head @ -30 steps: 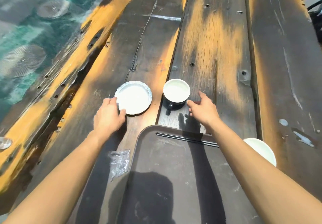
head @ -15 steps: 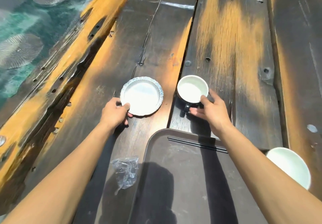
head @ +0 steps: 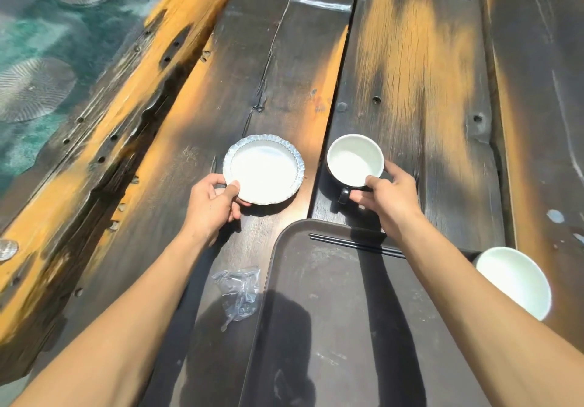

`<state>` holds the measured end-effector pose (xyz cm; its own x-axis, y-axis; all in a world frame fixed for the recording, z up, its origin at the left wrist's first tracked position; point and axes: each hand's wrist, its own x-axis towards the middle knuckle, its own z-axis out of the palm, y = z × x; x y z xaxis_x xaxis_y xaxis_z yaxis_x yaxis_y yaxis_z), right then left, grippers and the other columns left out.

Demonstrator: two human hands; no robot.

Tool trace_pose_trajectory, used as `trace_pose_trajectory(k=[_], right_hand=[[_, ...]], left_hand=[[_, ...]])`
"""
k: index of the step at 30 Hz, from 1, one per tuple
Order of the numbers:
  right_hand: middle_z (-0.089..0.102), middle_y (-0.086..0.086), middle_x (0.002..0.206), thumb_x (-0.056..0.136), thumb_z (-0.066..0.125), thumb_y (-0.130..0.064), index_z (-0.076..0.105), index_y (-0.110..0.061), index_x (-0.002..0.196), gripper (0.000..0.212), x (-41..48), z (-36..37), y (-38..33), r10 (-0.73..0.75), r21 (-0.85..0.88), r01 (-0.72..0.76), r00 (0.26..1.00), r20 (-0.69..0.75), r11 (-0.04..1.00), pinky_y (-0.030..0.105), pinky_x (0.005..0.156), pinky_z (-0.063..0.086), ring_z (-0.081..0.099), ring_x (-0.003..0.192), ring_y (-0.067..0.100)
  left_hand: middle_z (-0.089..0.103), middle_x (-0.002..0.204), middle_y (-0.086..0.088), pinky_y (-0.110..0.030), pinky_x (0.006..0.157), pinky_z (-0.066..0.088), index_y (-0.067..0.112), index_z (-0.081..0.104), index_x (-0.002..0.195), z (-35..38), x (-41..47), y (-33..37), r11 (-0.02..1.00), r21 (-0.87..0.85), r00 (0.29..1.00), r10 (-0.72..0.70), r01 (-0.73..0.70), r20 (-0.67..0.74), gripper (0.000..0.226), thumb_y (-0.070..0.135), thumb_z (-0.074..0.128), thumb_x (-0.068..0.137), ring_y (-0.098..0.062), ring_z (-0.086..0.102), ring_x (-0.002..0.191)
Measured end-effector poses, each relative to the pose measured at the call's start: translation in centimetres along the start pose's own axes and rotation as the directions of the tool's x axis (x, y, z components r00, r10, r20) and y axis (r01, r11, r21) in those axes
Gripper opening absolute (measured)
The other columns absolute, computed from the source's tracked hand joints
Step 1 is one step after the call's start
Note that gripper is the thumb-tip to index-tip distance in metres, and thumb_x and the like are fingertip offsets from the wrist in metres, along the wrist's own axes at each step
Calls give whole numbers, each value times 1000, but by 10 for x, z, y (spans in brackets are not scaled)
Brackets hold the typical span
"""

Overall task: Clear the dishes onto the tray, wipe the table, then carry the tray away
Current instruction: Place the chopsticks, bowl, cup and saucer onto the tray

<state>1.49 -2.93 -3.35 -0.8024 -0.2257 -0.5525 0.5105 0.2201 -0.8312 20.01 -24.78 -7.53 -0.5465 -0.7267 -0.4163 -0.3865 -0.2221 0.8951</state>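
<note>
Head view, largest to smallest: plank table (head: 410, 68); dark tray (head: 347, 327) nearest me, carrying black chopsticks (head: 357, 245) at its far edge. Beyond the tray, my left hand (head: 211, 204) pinches the fluted plate (head: 264, 173); my right hand (head: 388, 194) grips the cup (head: 355, 160). White bowl (head: 513, 280) right of tray; plastic wrapper (head: 238, 289) left.

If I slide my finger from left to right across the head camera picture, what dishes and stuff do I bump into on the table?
Crumpled plastic wrapper → frilly white plate held by the left hand → white-inside cup held by the right hand → white bowl at the tray's right edge.
</note>
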Motion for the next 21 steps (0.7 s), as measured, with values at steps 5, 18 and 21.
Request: trace_pose_trajectory(k=[5,18,21], right_hand=[[55,10,132,97,52,5,47,-18,146,55,-32,-10,-9,-15,-34,14,1000,-22,999,30,70,63,74,74,22],[51,3,144,95,59,1,52,-22,144,55,-139,-45,0,-52,-112,41,995,-91,993,36,68,64,69,97,28],[55,7,136,96,58,1,52,-22,144,54,-155,-52,10,-32,-72,28,997,-66,997,33,66,63,72,91,29]], left_hand=[[70,62,-13,-22,38,36,-11,55,111,-8,-32,11,1000,-5,999,23,-23,31,24,10,57,99,-16,43,36],[62,62,-16,-20,36,32,-7,54,108,-11,-124,7,985,155,975,44,-79,216,18,9,55,100,-11,42,32],[59,55,-17,-23,39,34,-3,55,103,-5,-139,-10,968,233,970,31,-89,241,15,11,55,98,-17,44,33]])
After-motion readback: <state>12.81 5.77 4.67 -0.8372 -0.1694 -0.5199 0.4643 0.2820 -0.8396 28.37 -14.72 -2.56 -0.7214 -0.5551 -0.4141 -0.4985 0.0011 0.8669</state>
